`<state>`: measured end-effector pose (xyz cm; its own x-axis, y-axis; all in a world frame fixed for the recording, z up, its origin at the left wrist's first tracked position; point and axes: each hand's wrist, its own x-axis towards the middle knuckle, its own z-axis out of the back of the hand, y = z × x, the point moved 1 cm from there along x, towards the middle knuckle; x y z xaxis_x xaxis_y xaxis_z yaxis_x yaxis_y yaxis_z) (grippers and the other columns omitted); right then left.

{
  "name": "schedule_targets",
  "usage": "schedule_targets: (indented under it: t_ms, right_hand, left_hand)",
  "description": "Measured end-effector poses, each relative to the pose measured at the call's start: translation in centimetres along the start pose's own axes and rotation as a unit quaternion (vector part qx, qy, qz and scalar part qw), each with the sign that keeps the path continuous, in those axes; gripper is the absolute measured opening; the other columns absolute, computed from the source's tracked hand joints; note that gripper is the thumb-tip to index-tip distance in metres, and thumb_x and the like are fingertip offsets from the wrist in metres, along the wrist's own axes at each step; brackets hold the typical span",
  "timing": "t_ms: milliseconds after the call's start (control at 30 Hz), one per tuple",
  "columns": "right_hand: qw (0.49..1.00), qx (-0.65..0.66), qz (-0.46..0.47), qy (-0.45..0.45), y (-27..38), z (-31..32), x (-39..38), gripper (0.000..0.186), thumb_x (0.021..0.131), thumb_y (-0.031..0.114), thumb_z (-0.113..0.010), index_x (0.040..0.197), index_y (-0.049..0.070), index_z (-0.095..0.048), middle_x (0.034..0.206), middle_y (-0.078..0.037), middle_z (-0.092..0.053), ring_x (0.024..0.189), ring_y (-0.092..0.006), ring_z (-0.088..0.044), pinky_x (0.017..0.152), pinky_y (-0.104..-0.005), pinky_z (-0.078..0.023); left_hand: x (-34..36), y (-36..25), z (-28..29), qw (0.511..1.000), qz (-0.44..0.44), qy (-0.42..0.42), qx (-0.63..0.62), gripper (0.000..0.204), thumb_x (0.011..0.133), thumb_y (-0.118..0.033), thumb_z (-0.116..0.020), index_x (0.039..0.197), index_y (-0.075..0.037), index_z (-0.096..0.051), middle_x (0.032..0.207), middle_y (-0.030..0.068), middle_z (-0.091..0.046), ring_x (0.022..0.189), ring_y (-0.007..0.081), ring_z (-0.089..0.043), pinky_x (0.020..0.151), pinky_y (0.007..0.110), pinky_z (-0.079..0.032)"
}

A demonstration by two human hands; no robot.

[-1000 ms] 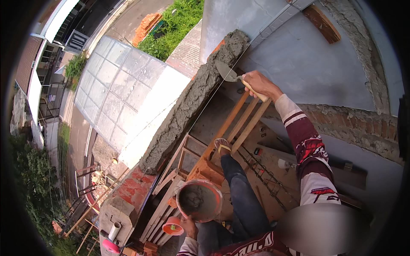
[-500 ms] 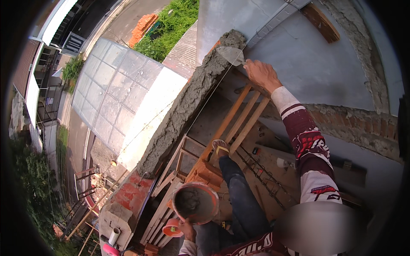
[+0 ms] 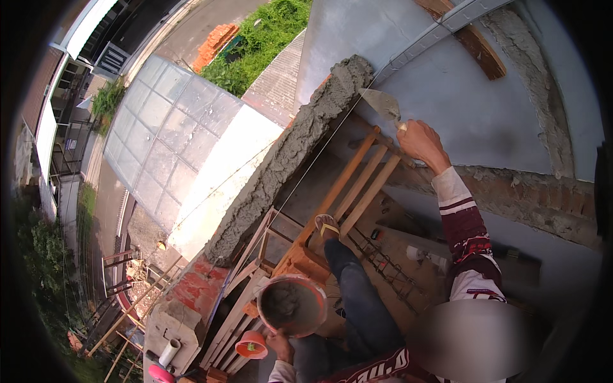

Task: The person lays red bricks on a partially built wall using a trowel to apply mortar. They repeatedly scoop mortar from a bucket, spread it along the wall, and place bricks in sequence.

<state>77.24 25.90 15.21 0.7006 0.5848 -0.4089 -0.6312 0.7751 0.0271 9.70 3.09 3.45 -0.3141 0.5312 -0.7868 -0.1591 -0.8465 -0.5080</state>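
My right hand (image 3: 423, 145) is closed round the handle of a pointed trowel (image 3: 383, 104), whose blade hangs just right of the wall top near its far end. Wet grey mortar (image 3: 287, 150) lies in a thick, rough layer along that wall. A taut string line (image 3: 317, 155) runs beside the mortar's right edge. Low in the view, my left hand (image 3: 280, 345) grips the rim of an orange bucket (image 3: 292, 305) with grey mortar inside. Close to that hand is a small orange container (image 3: 251, 345); whether I touch it cannot be made out.
Beyond the wall's left side is a drop to a panelled roof (image 3: 153, 121) and a street. A wooden ladder-like frame (image 3: 357, 185) stands below on the right, by my sandalled foot (image 3: 327, 226). Bare red brickwork (image 3: 203, 285) and a pipe stub (image 3: 170, 352) lie at the near left.
My right hand has drawn the trowel right and slightly nearer, off the mortar at the wall's far end. The left hand stays at the bucket.
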Motion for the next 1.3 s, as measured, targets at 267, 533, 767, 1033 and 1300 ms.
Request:
schedule_targets:
  t_ms: [267,533,767,1033,1300]
  right_hand:
    - [0.987,0.002,0.150,-0.061,-0.5,7.5,-7.7,0.032,0.093,0.026,-0.062,0.107,-0.003,-0.060,0.099,-0.023,-0.066,0.092,-0.0449,-0.065,0.081,-0.0521,-0.049]
    - [0.946,-0.258,0.170,-0.094,10.8,4.4,12.5,0.024,0.089,0.011,-0.056,0.107,0.005,-0.071,0.107,-0.023,-0.070,0.099,-0.0393,-0.069,0.084,-0.0467,-0.056]
    - [0.929,-0.313,0.199,-0.016,15.2,0.2,12.3,0.029,0.092,0.017,-0.053,0.108,0.010,-0.076,0.114,-0.014,-0.072,0.104,-0.0296,-0.071,0.080,-0.0458,-0.057]
    - [0.946,-0.065,0.315,-0.033,13.8,0.6,-0.6,0.033,0.092,0.019,-0.060,0.118,0.000,-0.062,0.117,-0.023,-0.066,0.096,-0.0380,-0.068,0.082,-0.0454,-0.054]
    - [0.885,0.451,0.111,-0.023,-0.3,-9.1,-13.0,0.038,0.097,0.025,-0.059,0.123,-0.003,-0.056,0.087,-0.009,-0.063,0.067,-0.0162,-0.061,0.061,-0.0321,-0.051]
  left_hand:
    - [-1.3,-1.5,-1.3,0.997,-0.018,-0.006,-0.073,0.014,0.077,0.004,-0.062,0.089,0.006,-0.067,0.084,0.0048,-0.068,0.070,0.0136,-0.062,0.062,0.028,-0.048]
    - [-2.5,-1.7,-1.0,0.999,0.009,-0.035,-0.040,0.015,0.078,0.003,-0.059,0.091,0.005,-0.068,0.087,0.0045,-0.068,0.075,0.0124,-0.062,0.068,0.027,-0.048]
    - [-2.8,-0.1,-0.7,0.994,0.029,-0.053,-0.094,0.010,0.080,0.002,-0.060,0.088,0.003,-0.066,0.084,0.0027,-0.067,0.071,0.0114,-0.061,0.064,0.025,-0.046]
    - [-2.0,-0.7,-0.9,0.993,0.014,-0.050,-0.102,0.008,0.081,0.001,-0.060,0.087,0.004,-0.065,0.081,0.0028,-0.066,0.068,0.0117,-0.060,0.062,0.027,-0.048]
    - [-0.9,-0.9,0.3,0.996,0.006,0.003,-0.093,0.009,0.081,-0.001,-0.060,0.089,0.001,-0.065,0.081,0.0022,-0.065,0.066,0.0106,-0.059,0.059,0.026,-0.046]
